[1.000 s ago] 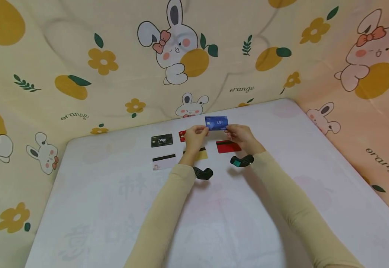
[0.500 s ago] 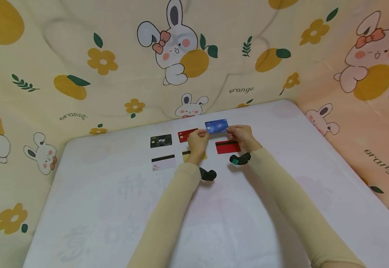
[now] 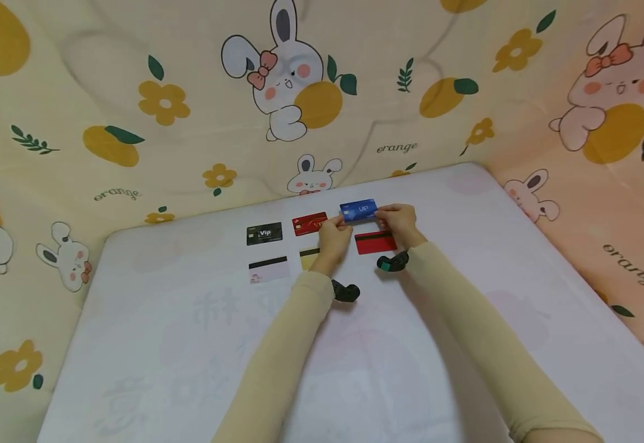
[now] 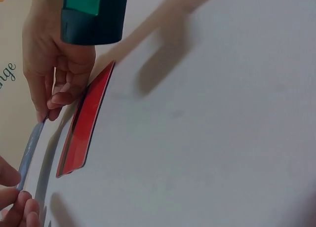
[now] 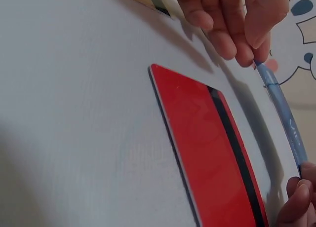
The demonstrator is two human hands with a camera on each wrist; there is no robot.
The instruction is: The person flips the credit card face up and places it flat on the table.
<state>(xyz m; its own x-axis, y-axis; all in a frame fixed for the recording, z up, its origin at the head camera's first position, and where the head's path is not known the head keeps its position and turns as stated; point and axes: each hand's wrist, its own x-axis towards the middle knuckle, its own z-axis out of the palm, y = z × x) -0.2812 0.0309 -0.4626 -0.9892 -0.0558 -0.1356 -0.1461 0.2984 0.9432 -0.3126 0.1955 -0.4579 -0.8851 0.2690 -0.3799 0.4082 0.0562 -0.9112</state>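
A blue VIP card (image 3: 358,210) is held between both hands near the back of the table. My left hand (image 3: 334,243) pinches its left end, and my right hand (image 3: 402,223) pinches the right end. The wrist views show the blue card (image 5: 286,113) nearly edge-on, slightly above the tabletop with its shadow beside it. Just in front lies a red card (image 4: 94,123) with a black stripe. Left of my left hand is a red chip card (image 3: 306,224). Below it, a gold card (image 3: 308,259) is partly hidden by that hand.
A black Vip card (image 3: 264,234) and a pale striped card (image 3: 268,272) lie at the left of the group. The white table (image 3: 189,357) ends at a patterned cloth backdrop (image 3: 183,147). Each wrist wears a black device.
The blue card has come down closer to the table and tipped flatter. My left hand has shifted right, uncovering more of the red chip card; my right hand has barely moved.
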